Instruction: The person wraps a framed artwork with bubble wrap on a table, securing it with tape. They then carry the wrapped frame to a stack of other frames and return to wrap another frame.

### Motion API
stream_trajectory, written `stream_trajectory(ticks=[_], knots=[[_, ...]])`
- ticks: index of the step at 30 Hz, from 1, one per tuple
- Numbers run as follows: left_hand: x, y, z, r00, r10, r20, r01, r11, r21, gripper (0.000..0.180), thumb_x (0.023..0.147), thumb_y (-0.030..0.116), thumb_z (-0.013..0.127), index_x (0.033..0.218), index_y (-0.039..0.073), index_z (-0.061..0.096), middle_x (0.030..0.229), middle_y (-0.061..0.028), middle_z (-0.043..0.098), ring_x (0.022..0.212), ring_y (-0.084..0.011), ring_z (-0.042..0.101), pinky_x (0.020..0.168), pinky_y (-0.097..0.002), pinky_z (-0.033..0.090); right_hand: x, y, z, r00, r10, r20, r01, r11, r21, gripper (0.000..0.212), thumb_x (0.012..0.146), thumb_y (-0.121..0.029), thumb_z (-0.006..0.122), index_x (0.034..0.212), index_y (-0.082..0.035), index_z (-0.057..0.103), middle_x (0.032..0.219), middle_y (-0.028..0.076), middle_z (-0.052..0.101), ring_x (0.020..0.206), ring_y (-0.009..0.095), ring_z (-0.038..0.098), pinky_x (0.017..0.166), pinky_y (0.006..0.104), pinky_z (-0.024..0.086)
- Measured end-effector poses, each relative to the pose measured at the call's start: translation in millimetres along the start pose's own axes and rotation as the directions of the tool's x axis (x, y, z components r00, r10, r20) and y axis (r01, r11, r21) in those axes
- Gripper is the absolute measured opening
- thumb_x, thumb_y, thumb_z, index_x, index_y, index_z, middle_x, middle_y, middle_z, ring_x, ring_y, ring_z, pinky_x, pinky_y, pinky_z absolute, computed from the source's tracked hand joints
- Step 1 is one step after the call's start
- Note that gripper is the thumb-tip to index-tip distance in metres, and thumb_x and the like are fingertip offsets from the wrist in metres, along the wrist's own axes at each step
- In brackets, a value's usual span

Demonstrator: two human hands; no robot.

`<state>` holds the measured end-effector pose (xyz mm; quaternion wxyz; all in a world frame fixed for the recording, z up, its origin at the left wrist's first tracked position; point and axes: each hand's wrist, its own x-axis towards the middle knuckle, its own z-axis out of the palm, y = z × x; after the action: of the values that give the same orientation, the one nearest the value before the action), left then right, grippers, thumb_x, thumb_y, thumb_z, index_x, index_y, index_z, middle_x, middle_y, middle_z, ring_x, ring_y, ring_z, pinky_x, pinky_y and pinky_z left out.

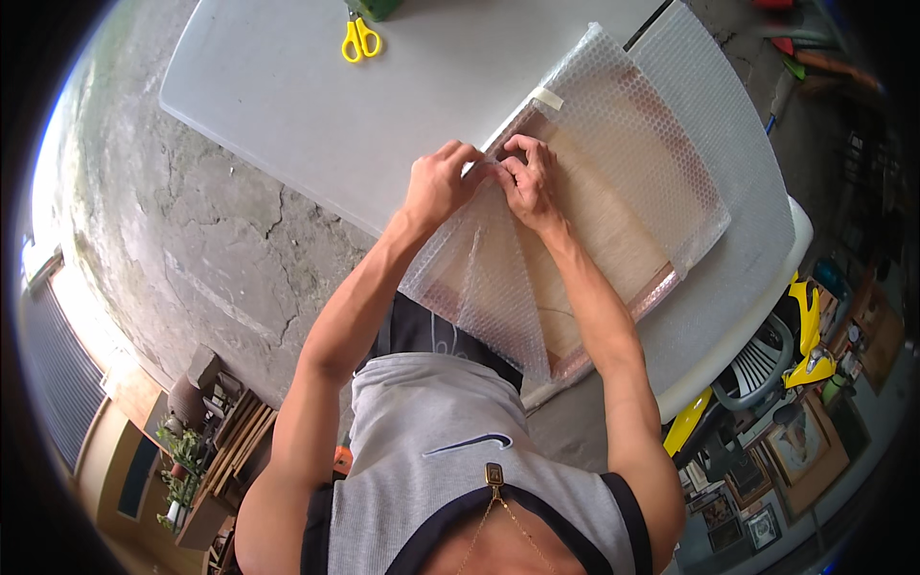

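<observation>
A flat rectangular frame with a light brown wooden panel (599,216) and a reddish-brown edge lies at an angle on the table, partly covered by clear bubble wrap (661,134). A loose flap of bubble wrap (489,278) hangs over its near left end. At the frame's left edge, my left hand (443,184) pinches the wrap with fingers curled. Close beside it, my right hand (529,182) grips the same bit of wrap between thumb and finger. A short piece of pale tape (547,98) sticks to the wrap farther up that edge.
Yellow-handled scissors (361,40) lie at the far side of the white table (287,105), next to a green object (377,8). More bubble wrap spreads under the frame to the right. A yellow and black machine (757,364) and several picture frames stand beyond the right edge.
</observation>
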<state>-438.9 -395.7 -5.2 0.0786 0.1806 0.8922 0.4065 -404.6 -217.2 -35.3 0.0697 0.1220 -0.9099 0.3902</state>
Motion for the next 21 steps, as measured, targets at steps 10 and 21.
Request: stream_trajectory(ticks=[10,21], knots=[[6.9,-12.5,10.3,0.947,0.304,-0.106,-0.284,0.944,0.166,0.011,0.078,0.008,0.069,0.086,0.009,0.063,0.079,-0.0048,0.064,0.062,-0.0212,0.064,0.05,-0.033,0.05,0.9,-2.3,-1.8,0.999,-0.006,-0.032,0.005,1.0,-0.018,0.017,0.085,-0.017,0.064,0.075,-0.005,0.06,0.106,0.008,0.054,0.102,0.027,0.052,0.086,0.0413,0.04],[35.0,-10.4,-10.7,0.915,-0.357,0.185,0.386,0.91,-0.151,0.022,0.069,0.026,0.075,0.076,0.005,0.069,0.069,-0.0104,0.069,0.064,-0.0252,0.068,0.059,-0.0344,0.052,58.5,-41.2,-10.6,0.971,-0.012,-0.237,0.01,1.0,-0.006,0.015,0.076,-0.017,0.069,0.076,-0.006,0.058,0.091,0.008,0.057,0.089,0.027,0.055,0.081,0.0407,0.043]])
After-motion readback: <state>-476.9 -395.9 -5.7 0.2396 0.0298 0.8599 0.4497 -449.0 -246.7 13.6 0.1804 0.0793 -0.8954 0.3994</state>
